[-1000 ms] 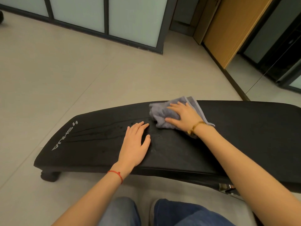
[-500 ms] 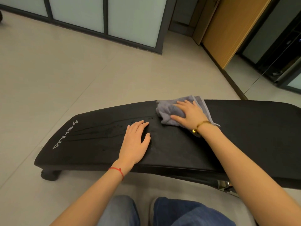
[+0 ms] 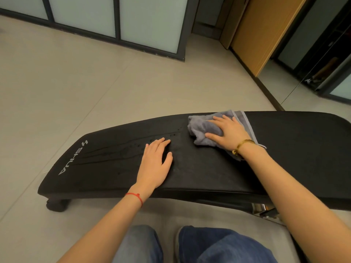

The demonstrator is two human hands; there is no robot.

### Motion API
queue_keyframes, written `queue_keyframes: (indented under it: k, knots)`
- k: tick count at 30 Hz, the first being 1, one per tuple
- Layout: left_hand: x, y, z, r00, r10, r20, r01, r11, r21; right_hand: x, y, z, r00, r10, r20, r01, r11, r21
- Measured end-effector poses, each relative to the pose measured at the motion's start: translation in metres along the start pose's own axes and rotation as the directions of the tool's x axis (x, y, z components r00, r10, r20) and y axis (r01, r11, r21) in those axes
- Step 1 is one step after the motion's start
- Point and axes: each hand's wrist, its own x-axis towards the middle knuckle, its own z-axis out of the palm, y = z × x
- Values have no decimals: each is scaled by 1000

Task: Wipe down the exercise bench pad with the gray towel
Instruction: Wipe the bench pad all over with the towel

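Note:
The black exercise bench pad stretches across the view, with white lettering at its left end and wet streaks and droplets left of centre. A bunched gray towel lies on the pad near its far edge. My right hand presses flat on the towel, fingers spread over it. My left hand rests palm down on the bare pad, left of the towel, fingers together and holding nothing.
The bench stands on a pale tiled floor, with a dark foot under its left end. Frosted glass panels and a wooden door line the far wall. My knees in jeans are at the bottom.
My right hand has slid the towel to the right along the pad's far edge. My left hand has stayed in place on the pad.

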Motion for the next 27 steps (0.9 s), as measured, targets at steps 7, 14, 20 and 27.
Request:
queue_keyframes:
  k: [7,14,20,27]
  knots:
    - [1,-2,1,1000,18,-7,-18,1000,-6,-99,-38,-11,955,-294,49,286,951,119]
    - [0,-1,1,1000,8,3,-8,1000,-1,-30,11,-15,995,-95,-14,96,992,86]
    - [1,-3,1,1000,15,4,-15,1000,-3,-18,-29,7,990,-142,12,141,989,53]
    - [0,-3,1,1000,15,5,-15,1000,-5,-77,-19,-18,956,-287,63,271,944,188]
